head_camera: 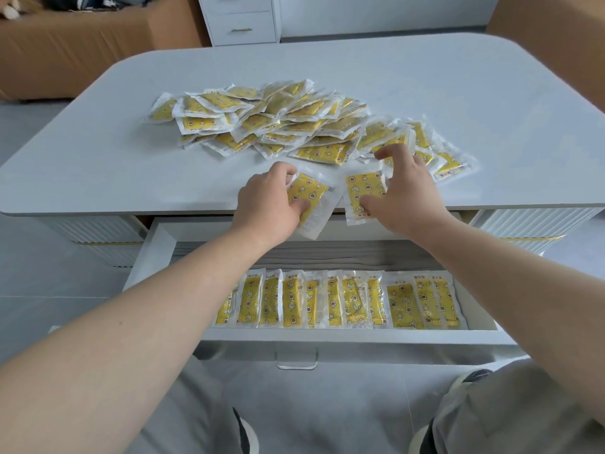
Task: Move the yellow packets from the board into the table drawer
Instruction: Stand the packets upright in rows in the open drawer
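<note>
A heap of yellow packets (271, 121) in clear wrappers lies on the white tabletop (98, 158), spreading to the right. My left hand (265, 208) grips one yellow packet (311, 194) at the table's front edge, thumb on top. My right hand (402, 194) holds another yellow packet (361, 191) beside it, with its fingers reaching into the pile's right end. Below, the open drawer (157, 253) holds a row of several yellow packets (340, 301) standing side by side along its front.
The drawer's back half shows a bare grey liner (343, 253). A clear handle (296, 360) hangs at the drawer front above my knees. A white cabinet (242, 18) and brown cardboard boxes (82, 50) stand beyond the table.
</note>
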`<state>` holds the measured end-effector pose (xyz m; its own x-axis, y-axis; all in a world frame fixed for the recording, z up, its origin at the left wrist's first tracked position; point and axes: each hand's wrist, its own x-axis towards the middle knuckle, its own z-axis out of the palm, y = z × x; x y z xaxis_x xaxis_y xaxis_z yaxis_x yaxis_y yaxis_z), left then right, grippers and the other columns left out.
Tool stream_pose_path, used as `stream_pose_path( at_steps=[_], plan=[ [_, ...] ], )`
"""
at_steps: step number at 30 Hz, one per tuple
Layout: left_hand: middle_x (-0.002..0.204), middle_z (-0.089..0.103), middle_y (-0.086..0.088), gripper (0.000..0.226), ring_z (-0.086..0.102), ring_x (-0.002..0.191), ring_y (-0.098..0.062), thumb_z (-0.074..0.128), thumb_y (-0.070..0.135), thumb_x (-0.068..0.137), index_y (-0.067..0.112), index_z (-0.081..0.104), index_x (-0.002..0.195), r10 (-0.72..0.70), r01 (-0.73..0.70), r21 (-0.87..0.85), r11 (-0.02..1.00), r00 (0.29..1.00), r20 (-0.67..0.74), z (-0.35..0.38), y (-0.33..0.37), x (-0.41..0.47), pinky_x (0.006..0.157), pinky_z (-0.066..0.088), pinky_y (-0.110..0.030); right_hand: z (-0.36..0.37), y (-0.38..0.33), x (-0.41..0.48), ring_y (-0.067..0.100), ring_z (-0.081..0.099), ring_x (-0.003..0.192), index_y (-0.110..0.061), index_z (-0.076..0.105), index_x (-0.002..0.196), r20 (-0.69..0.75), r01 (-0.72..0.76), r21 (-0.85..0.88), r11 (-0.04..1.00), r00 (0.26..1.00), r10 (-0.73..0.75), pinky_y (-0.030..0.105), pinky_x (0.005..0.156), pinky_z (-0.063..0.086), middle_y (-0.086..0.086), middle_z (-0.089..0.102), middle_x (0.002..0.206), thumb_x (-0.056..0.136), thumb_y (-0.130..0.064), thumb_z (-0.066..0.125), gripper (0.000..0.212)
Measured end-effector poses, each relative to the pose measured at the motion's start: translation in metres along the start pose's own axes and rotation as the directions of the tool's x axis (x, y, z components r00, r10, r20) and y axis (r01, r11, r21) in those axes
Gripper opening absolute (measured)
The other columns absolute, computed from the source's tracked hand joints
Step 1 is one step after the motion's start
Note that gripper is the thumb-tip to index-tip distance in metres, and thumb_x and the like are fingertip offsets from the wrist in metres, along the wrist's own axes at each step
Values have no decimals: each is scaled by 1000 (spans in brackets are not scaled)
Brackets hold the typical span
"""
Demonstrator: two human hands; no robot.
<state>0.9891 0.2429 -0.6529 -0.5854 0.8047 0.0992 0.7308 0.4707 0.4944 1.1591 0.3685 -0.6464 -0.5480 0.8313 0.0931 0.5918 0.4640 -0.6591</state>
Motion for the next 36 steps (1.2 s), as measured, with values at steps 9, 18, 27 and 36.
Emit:
stream_pose_path(
  at_steps=[9,18,27,36],
  plan=[
    [117,66,-5,80,64,99,-19,83,20,82,20,38,147,-25,19,-197,980,999,-26,-5,-4,-5,80,45,-21,5,-4,2,20,48,99,-22,50,131,46,-90,-28,996,995,92,25,64,37,4,54,119,86,-20,69,49],
    [89,79,-4,24,77,85,-18,75,0,84,8,67,105,-138,345,-300,889,829,542,-71,-41,-23,72,60,-28,9,-19,-7,13,51,116,-18,66,128,-30,30,-18,999,999,-31,17,87,32,-1,57,133,83,-12,71,45],
    [106,74,-20,23,73,98,-34,71,-3,90,-1,66,112,-622,589,251,768,595,509,-67,-143,-26,85,60,-50,27,-48,-36,12,70,88,-33,38,141,200,-27,307,951,979,-36,28,67,59,-7,69,102,80,-3,74,77],
    [89,67,-20,26,74,78,-35,74,12,90,0,57,105,-721,514,512,688,564,402,-42,-181,-40,76,63,-46,37,-44,-41,6,69,75,-21,59,107,371,-95,256,962,929,-7,14,47,50,-9,70,92,78,-6,80,39]
  ],
)
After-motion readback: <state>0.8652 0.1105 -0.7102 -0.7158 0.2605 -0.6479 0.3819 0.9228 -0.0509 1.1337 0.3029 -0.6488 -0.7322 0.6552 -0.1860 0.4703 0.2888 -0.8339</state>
